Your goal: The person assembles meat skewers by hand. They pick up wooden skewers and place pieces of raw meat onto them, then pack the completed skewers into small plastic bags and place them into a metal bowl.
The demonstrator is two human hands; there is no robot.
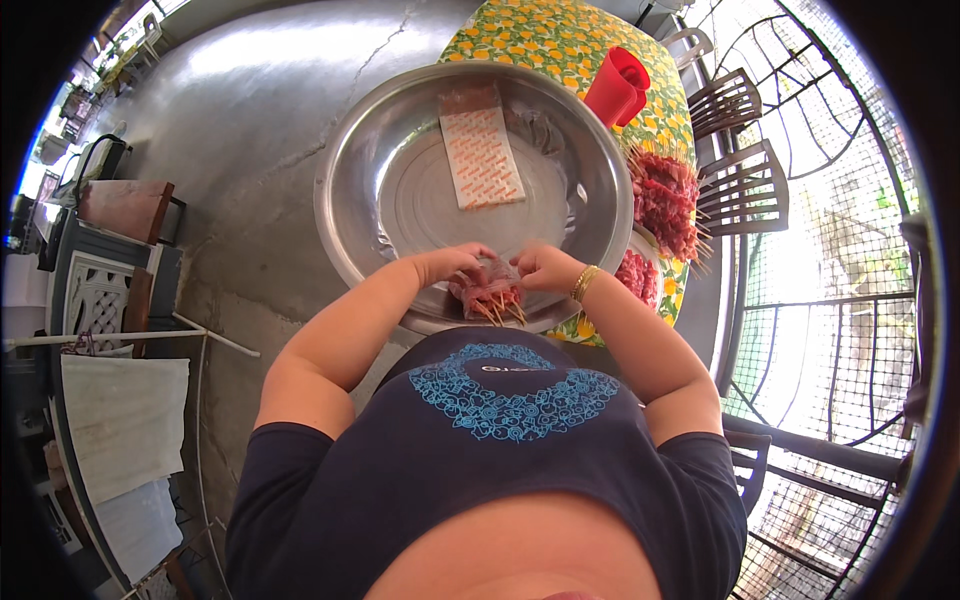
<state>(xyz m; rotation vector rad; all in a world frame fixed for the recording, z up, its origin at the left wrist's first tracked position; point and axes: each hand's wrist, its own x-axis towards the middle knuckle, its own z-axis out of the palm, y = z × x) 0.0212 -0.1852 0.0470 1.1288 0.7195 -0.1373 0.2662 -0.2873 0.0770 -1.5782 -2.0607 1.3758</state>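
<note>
At the near rim of a wide metal basin (350, 230), my left hand (455, 263) and my right hand (548, 268) pinch the two sides of a clear plastic bag (497, 270). Raw meat skewers (487, 297) are inside it, their bare stick ends pointing toward me. The fingertips of both hands are partly hidden behind the plastic. Farther in, a white packet with orange print (482, 155) lies against the basin's far wall, with loose clear plastic beside it.
The basin stands partly on a table with a yellow-and-green fruit-patterned cloth (530, 35). To its right are a red pitcher (617, 88), a large pile of meat skewers (665, 205) and more meat on a plate (636, 278). Wooden chairs (745, 190) line the table's right side.
</note>
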